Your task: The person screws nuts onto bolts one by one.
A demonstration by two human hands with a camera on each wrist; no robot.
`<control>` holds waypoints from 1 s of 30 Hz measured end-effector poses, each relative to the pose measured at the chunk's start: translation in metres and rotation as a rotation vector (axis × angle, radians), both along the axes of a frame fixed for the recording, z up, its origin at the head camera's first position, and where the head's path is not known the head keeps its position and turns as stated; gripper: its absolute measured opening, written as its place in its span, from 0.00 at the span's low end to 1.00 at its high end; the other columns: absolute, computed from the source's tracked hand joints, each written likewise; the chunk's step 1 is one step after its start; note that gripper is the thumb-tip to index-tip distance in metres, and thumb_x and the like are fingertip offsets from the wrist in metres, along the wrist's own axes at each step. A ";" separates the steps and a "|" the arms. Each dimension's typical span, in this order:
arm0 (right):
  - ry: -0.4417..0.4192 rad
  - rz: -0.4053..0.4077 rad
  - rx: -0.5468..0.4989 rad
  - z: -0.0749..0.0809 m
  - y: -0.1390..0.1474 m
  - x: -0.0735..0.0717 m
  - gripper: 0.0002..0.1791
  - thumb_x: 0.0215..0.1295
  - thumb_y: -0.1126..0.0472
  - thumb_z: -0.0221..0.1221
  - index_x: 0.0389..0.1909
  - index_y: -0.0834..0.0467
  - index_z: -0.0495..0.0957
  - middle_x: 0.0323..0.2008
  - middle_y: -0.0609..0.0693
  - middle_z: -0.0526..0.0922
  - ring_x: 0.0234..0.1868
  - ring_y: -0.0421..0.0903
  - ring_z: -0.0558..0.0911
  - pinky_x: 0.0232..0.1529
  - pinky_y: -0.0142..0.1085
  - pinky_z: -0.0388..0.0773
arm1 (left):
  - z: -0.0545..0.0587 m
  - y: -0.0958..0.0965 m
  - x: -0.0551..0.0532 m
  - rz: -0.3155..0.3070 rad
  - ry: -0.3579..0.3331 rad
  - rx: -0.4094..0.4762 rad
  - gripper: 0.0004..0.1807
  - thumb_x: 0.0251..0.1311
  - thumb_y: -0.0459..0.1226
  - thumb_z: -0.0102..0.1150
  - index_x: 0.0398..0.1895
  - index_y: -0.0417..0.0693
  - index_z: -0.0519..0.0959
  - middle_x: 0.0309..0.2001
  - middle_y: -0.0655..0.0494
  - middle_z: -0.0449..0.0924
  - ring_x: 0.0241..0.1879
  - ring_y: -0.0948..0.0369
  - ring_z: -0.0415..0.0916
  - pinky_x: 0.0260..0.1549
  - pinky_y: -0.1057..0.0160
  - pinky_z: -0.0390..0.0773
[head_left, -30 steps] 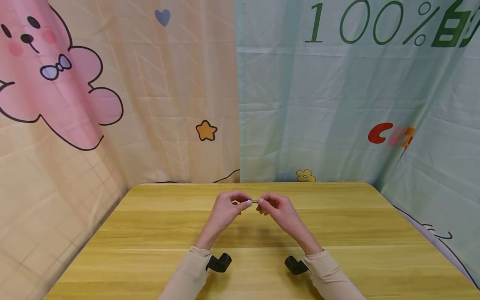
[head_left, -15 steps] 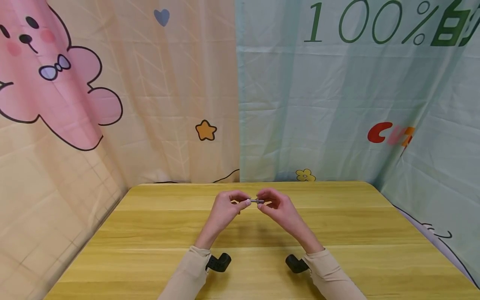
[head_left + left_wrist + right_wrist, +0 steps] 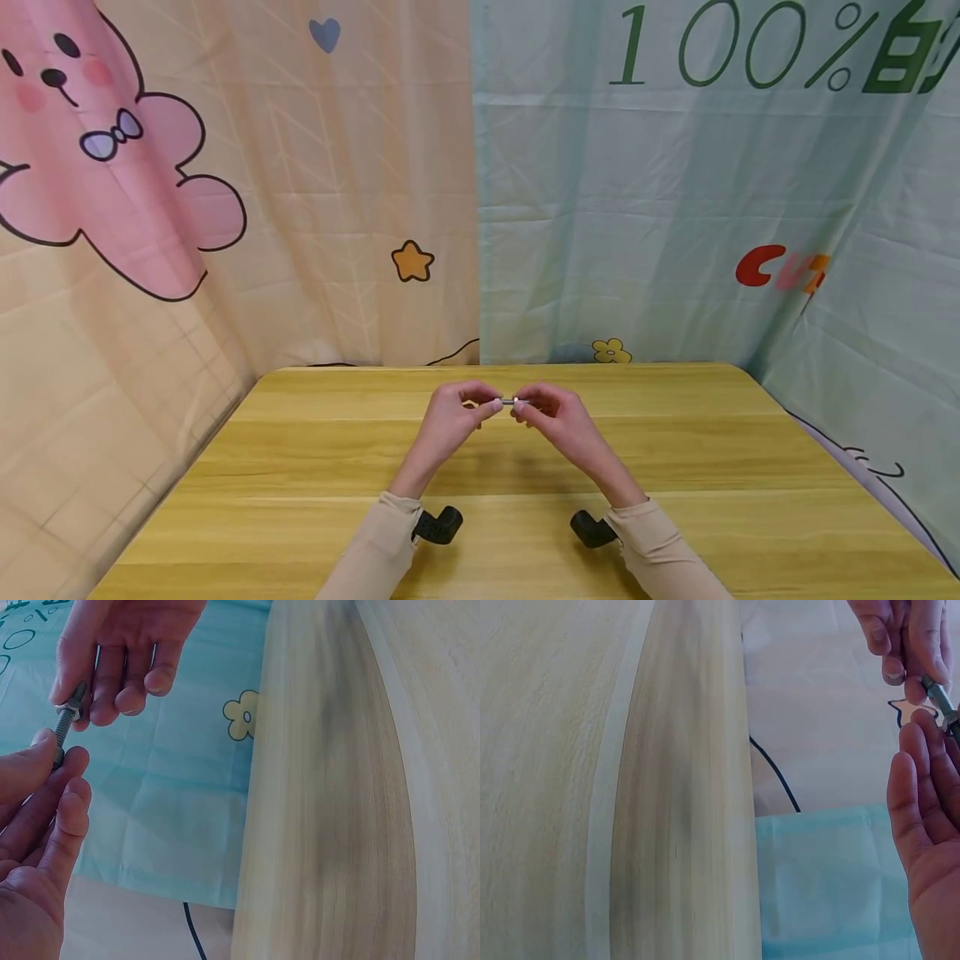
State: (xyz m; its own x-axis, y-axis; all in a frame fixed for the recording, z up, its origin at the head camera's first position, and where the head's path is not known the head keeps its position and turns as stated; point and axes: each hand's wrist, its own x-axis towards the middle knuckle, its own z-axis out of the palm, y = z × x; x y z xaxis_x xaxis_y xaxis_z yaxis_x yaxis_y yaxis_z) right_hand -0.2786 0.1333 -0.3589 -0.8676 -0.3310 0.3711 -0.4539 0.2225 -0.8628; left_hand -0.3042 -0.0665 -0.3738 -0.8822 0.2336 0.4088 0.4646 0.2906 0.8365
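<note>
Bolt and nut, 1 of each, are held in the air over the table, toward its far edge and about midway between its 2 rounded far corners; nothing but the fingers supports them. The nut sits around the shank, with the threaded tip projecting beyond it and exposed thread between nut and head.

Left hand: thumb and forefinger pinch the bolt at its head end, partly covering the head. Right hand: thumb and forefinger pinch the nut from opposite sides; the other 3 fingers show apart from it in the left wrist view. Pressure of either grip cannot be told.

Risk assessment: the left pinch is judged the main weak point. Its contact area is small, and a slip there under turning force could let the bolt spin with the nut, or drop. A dropped part would likely bounce or roll, possibly over the far edge toward the curtain, as no lip is visible there. Should the hands fall out of line, side load could bind the nut on the thread. If turned toward the tip, the nut could run off and fall separately.
</note>
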 end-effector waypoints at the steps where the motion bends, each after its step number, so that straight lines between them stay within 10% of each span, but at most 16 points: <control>1: 0.006 -0.003 0.008 0.000 0.000 0.000 0.08 0.70 0.65 0.58 0.45 0.65 0.80 0.38 0.60 0.84 0.40 0.57 0.82 0.44 0.48 0.81 | 0.000 0.000 0.000 -0.002 0.001 0.000 0.02 0.61 0.35 0.67 0.35 0.49 0.86 0.33 0.59 0.83 0.31 0.58 0.76 0.27 0.60 0.80; 14: -0.043 -0.069 0.013 0.003 -0.003 0.002 0.12 0.75 0.60 0.53 0.44 0.64 0.82 0.35 0.54 0.84 0.38 0.52 0.81 0.45 0.50 0.79 | 0.000 0.001 0.000 0.004 0.001 0.005 0.02 0.61 0.35 0.67 0.35 0.50 0.87 0.33 0.59 0.83 0.31 0.58 0.77 0.27 0.60 0.80; 30: 0.066 0.039 -0.051 -0.004 -0.003 -0.003 0.13 0.67 0.72 0.59 0.51 0.71 0.75 0.47 0.62 0.80 0.49 0.57 0.80 0.47 0.37 0.80 | -0.001 0.000 0.001 0.017 -0.010 0.027 0.02 0.61 0.35 0.67 0.35 0.50 0.86 0.33 0.59 0.83 0.32 0.57 0.77 0.27 0.60 0.79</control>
State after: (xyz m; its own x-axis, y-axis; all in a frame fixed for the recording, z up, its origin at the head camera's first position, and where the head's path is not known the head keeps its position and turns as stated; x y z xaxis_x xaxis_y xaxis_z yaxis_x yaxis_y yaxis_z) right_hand -0.2816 0.1306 -0.3627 -0.8276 -0.3431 0.4443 -0.5176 0.1602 -0.8405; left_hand -0.3034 -0.0669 -0.3745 -0.8899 0.2078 0.4061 0.4516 0.2752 0.8487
